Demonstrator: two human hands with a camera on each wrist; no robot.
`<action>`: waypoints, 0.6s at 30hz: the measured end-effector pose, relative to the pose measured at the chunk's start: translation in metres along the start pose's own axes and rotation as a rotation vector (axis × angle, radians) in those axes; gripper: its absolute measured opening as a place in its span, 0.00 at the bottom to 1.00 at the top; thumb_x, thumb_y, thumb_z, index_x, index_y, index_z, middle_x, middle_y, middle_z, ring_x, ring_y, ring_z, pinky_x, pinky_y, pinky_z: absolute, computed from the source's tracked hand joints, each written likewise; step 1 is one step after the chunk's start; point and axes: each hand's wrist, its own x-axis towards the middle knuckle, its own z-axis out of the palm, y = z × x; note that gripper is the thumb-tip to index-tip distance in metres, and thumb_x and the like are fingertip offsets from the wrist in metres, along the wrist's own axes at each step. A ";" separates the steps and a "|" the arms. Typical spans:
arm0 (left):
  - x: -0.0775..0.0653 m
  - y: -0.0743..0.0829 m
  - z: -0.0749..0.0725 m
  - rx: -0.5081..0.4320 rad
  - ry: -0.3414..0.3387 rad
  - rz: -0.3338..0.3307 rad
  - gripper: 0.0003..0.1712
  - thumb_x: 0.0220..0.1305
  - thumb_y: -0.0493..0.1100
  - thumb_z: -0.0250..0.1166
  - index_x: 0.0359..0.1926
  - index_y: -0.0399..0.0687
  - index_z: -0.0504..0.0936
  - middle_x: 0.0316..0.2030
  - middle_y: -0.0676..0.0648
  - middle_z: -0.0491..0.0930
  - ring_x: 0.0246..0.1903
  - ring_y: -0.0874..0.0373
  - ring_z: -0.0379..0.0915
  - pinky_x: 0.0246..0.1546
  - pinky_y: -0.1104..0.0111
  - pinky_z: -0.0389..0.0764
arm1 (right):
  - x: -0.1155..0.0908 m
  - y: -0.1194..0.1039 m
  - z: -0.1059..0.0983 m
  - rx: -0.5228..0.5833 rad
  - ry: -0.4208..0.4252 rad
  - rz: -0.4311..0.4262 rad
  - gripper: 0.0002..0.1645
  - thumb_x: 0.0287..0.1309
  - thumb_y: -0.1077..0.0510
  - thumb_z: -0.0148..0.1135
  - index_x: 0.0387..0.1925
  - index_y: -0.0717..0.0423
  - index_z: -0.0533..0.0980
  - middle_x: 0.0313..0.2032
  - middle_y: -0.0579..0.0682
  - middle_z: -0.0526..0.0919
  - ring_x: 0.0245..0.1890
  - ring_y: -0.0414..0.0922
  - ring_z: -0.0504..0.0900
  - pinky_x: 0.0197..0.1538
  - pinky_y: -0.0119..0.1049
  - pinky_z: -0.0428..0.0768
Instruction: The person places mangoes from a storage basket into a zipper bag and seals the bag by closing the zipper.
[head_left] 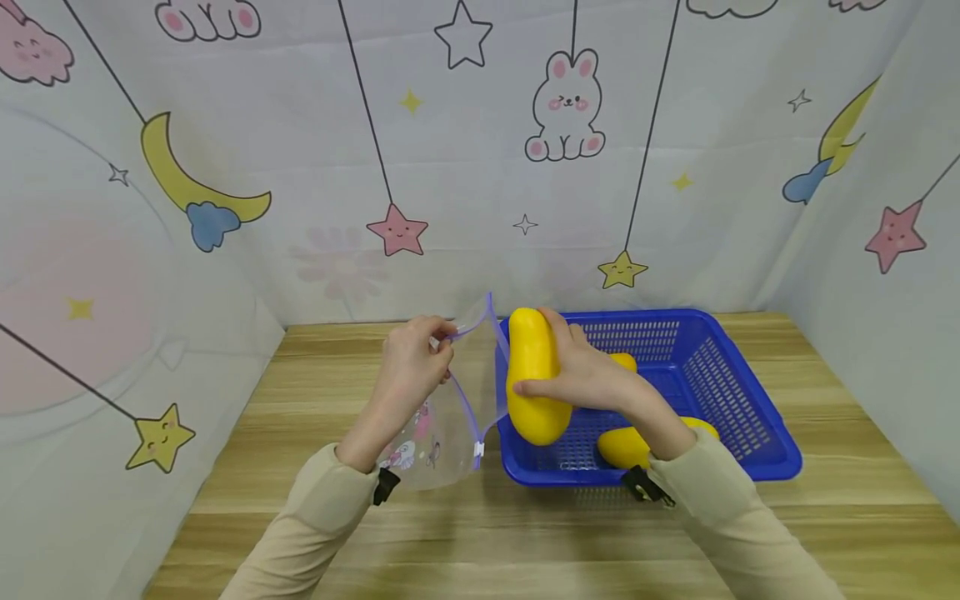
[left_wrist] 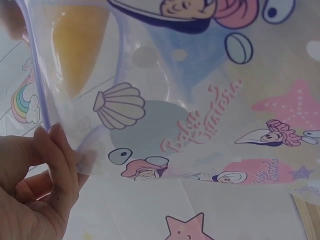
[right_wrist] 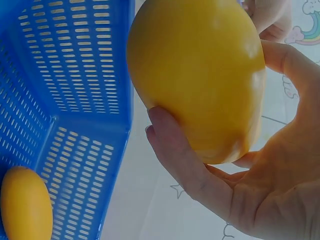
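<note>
Gripping a yellow mango-shaped fruit [head_left: 536, 375] in the right hand [head_left: 581, 367], roughly upright, over the left edge of a blue basket [head_left: 738, 379], just beside the open mouth of a clear zip bag [head_left: 448, 437]. Firmly clasped, with thumb across the front and fingers round the far side. Reaching in from the lower right with the right forearm, across the basket. Pinching the bag's lilac rim between thumb and bent fingers of the left hand [head_left: 420, 354], with knuckles uppermost and forearm slanting up from the lower left. Decorated, on the bag, with a shell, a pink starfish and cartoon faces, plus slanting pink lettering, probably "Baby Oysters", though dim in the left wrist view. Fitted with a white slider [head_left: 479, 450] at the mouth's near corner. Lying inside the basket, more yellow fruits [head_left: 618, 448], partly hidden by the right hand and forearm. Underneath, a wood-grained worktop [head_left: 495, 550]; behind, a pale curtain [head_left: 480, 167] printed with stars, moons and a winking rabbit.
</note>
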 end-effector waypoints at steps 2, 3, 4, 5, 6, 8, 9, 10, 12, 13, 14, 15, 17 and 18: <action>0.000 0.001 0.000 -0.004 -0.001 -0.003 0.11 0.60 0.29 0.56 0.40 0.37 0.84 0.33 0.40 0.84 0.13 0.61 0.78 0.13 0.76 0.76 | 0.000 -0.002 0.000 -0.002 0.014 -0.004 0.67 0.48 0.37 0.67 0.75 0.45 0.34 0.58 0.64 0.63 0.40 0.51 0.78 0.35 0.35 0.79; 0.000 0.001 0.000 -0.004 0.000 -0.003 0.11 0.60 0.30 0.57 0.40 0.37 0.84 0.33 0.41 0.84 0.13 0.61 0.77 0.13 0.76 0.76 | 0.000 -0.002 0.000 0.000 0.020 -0.005 0.67 0.48 0.37 0.67 0.75 0.45 0.34 0.58 0.64 0.63 0.40 0.51 0.78 0.35 0.35 0.79; 0.000 0.001 0.000 -0.002 0.000 -0.003 0.11 0.60 0.30 0.57 0.40 0.37 0.84 0.33 0.41 0.84 0.13 0.61 0.77 0.13 0.76 0.76 | 0.000 -0.003 0.000 0.000 0.028 -0.004 0.67 0.48 0.36 0.67 0.75 0.45 0.34 0.57 0.64 0.63 0.39 0.51 0.78 0.34 0.35 0.79; 0.000 0.001 0.000 -0.002 0.000 -0.003 0.11 0.60 0.30 0.57 0.40 0.37 0.84 0.33 0.41 0.84 0.13 0.62 0.77 0.13 0.75 0.76 | 0.001 -0.004 0.000 -0.003 0.035 -0.005 0.67 0.48 0.36 0.67 0.75 0.45 0.34 0.58 0.63 0.63 0.39 0.51 0.78 0.34 0.35 0.79; 0.000 0.002 0.000 0.001 0.000 -0.003 0.11 0.60 0.30 0.57 0.40 0.37 0.84 0.33 0.41 0.84 0.13 0.62 0.77 0.12 0.75 0.76 | 0.001 -0.004 0.000 -0.004 0.044 -0.007 0.67 0.48 0.35 0.67 0.75 0.45 0.34 0.57 0.64 0.63 0.38 0.51 0.78 0.34 0.35 0.78; 0.000 0.002 0.000 0.009 -0.001 -0.001 0.10 0.60 0.30 0.58 0.40 0.37 0.84 0.33 0.41 0.84 0.12 0.62 0.76 0.12 0.75 0.76 | 0.002 -0.006 0.000 -0.003 0.059 -0.008 0.68 0.48 0.35 0.67 0.75 0.45 0.33 0.58 0.63 0.63 0.38 0.51 0.78 0.34 0.35 0.78; 0.000 0.002 0.000 0.013 -0.002 0.000 0.10 0.60 0.30 0.58 0.39 0.37 0.83 0.33 0.41 0.84 0.12 0.62 0.76 0.12 0.75 0.75 | 0.002 -0.007 0.000 0.000 0.065 -0.009 0.68 0.48 0.35 0.67 0.75 0.45 0.33 0.58 0.63 0.64 0.39 0.51 0.78 0.35 0.35 0.78; 0.000 0.002 0.000 0.016 -0.004 0.000 0.09 0.60 0.30 0.58 0.39 0.37 0.83 0.33 0.41 0.84 0.12 0.62 0.76 0.12 0.75 0.75 | 0.002 -0.008 0.000 0.006 0.071 -0.011 0.68 0.48 0.35 0.67 0.75 0.44 0.32 0.58 0.63 0.64 0.40 0.51 0.78 0.36 0.35 0.78; 0.000 0.003 0.000 0.022 -0.010 0.000 0.09 0.60 0.31 0.59 0.39 0.37 0.83 0.33 0.41 0.84 0.12 0.62 0.76 0.12 0.75 0.75 | 0.003 -0.010 0.000 0.027 0.082 -0.018 0.68 0.48 0.36 0.67 0.75 0.43 0.31 0.60 0.64 0.62 0.43 0.52 0.78 0.39 0.37 0.79; 0.000 0.004 0.000 0.024 -0.013 -0.001 0.09 0.60 0.31 0.59 0.39 0.37 0.83 0.34 0.41 0.84 0.12 0.63 0.76 0.12 0.76 0.75 | 0.003 -0.011 0.000 0.035 0.088 -0.023 0.68 0.48 0.36 0.67 0.75 0.42 0.31 0.62 0.64 0.61 0.44 0.53 0.77 0.40 0.38 0.80; 0.000 0.004 -0.001 0.026 -0.016 -0.002 0.08 0.60 0.31 0.59 0.39 0.37 0.83 0.34 0.41 0.84 0.12 0.63 0.76 0.12 0.76 0.76 | 0.003 -0.012 0.000 0.045 0.095 -0.026 0.68 0.48 0.36 0.67 0.75 0.40 0.30 0.64 0.64 0.59 0.45 0.54 0.77 0.42 0.40 0.80; 0.000 0.004 -0.001 0.030 -0.019 -0.001 0.08 0.60 0.31 0.59 0.39 0.38 0.83 0.34 0.41 0.83 0.12 0.63 0.76 0.12 0.76 0.76 | 0.004 -0.013 0.000 0.053 0.103 -0.033 0.69 0.49 0.36 0.67 0.75 0.39 0.30 0.67 0.64 0.57 0.48 0.55 0.77 0.45 0.43 0.81; 0.000 0.005 -0.001 0.032 -0.021 -0.002 0.08 0.60 0.31 0.59 0.39 0.38 0.83 0.34 0.41 0.83 0.12 0.63 0.75 0.13 0.76 0.76 | 0.004 -0.015 0.001 0.063 0.124 -0.048 0.69 0.49 0.37 0.68 0.75 0.37 0.29 0.70 0.64 0.53 0.52 0.57 0.76 0.50 0.49 0.80; 0.000 0.005 -0.001 0.032 -0.021 -0.002 0.08 0.60 0.31 0.59 0.39 0.38 0.83 0.34 0.41 0.83 0.12 0.63 0.75 0.13 0.76 0.76 | 0.004 -0.016 0.001 0.068 0.135 -0.057 0.69 0.49 0.37 0.68 0.75 0.36 0.29 0.72 0.63 0.51 0.54 0.58 0.75 0.52 0.52 0.79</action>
